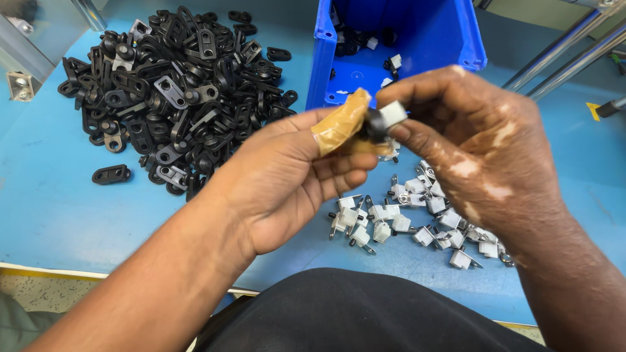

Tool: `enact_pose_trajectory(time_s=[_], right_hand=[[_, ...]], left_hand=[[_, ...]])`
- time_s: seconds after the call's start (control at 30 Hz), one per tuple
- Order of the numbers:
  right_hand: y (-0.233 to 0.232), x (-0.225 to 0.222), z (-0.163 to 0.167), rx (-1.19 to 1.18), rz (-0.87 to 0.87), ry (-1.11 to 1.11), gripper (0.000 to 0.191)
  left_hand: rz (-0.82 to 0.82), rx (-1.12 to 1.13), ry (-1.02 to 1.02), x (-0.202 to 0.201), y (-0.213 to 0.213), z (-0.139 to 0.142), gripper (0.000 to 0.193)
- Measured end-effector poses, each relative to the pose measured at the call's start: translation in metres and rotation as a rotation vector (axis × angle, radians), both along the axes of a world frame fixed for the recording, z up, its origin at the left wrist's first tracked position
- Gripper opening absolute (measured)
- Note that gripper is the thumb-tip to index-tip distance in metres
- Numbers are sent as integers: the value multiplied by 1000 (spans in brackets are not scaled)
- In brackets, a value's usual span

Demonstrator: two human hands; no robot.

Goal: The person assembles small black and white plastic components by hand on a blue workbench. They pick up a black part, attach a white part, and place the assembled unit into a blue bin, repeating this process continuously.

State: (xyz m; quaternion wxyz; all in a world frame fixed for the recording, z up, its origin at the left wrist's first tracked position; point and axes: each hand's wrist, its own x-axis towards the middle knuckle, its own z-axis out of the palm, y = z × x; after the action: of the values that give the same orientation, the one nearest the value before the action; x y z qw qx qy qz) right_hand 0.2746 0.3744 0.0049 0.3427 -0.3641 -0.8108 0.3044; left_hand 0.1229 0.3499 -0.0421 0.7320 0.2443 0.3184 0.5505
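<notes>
My left hand point(287, 176) and my right hand point(469, 143) meet in the middle of the view above the blue table. Between their fingertips sits one small piece: a black plastic part with a white block point(386, 119) on it. Tan tape wraps my left thumb point(340, 122), which presses against the black part. My right thumb and forefinger pinch the white block. Under my hands lies a scatter of several small white pieces with metal pins point(417, 218). A big heap of black plastic links point(173, 88) fills the table's far left.
A blue plastic bin point(469, 39) stands at the back with a few assembled black and white pieces inside. One black link point(111, 174) lies apart from the heap. Metal tubes point(567, 55) run at the right, a metal bracket point(18, 85) at the far left.
</notes>
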Motion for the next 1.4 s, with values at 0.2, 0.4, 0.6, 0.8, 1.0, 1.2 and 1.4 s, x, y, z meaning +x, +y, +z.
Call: enact_pose_trajectory(time_s=[0.2,0.4,0.6,0.8,1.0,1.2,1.4], right_hand=[[-4,-11,14,-160,-181,89,16],[-15,-17,9,-25,-124,284,22],[-10,-9,-5,188,44,326,25],[-10,-7,-6,135,39,372,30],[-10,-5,-3,192,81,405,31],[-12,-13,-8,186,72,475,33],[-15,-24,-6,277,76,373,33]], left_hand=[[320,684,594,4,-11,24,18],[304,496,229,8,-7,22,26],[277,245,297,12,-3,31,18],[278,360,322,16,-1,50,14],[229,353,270,11,-4,46,15],[383,497,365,5,-7,47,13],[335,499,313,-8,-10,37,16]])
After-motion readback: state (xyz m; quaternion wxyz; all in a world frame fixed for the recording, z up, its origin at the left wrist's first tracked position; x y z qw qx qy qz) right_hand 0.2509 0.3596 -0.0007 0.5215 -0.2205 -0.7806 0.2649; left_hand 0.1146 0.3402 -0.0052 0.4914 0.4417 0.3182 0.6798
